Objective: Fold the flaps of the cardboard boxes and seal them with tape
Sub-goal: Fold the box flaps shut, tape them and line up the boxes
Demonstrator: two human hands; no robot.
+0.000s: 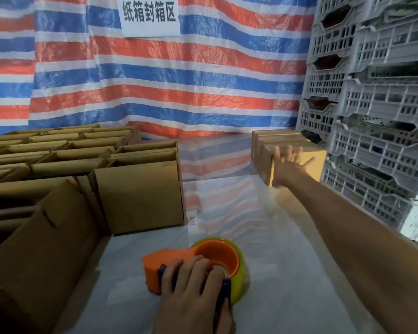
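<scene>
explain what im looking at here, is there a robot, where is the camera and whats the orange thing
There is no robot here. A person works with bare hands, and the single picture comes from a camera worn on the head, looking forward and down. The left hand grips an orange tape dispenser with a yellowish roll, which rests on the pale table. The right hand, fingers spread and blurred, seems to press against a closed cardboard box at the far right. On the left stand open boxes with their flaps up. Behind hangs a striped tarp with a paper sign, and grey plastic crates are stacked on the right.
</scene>
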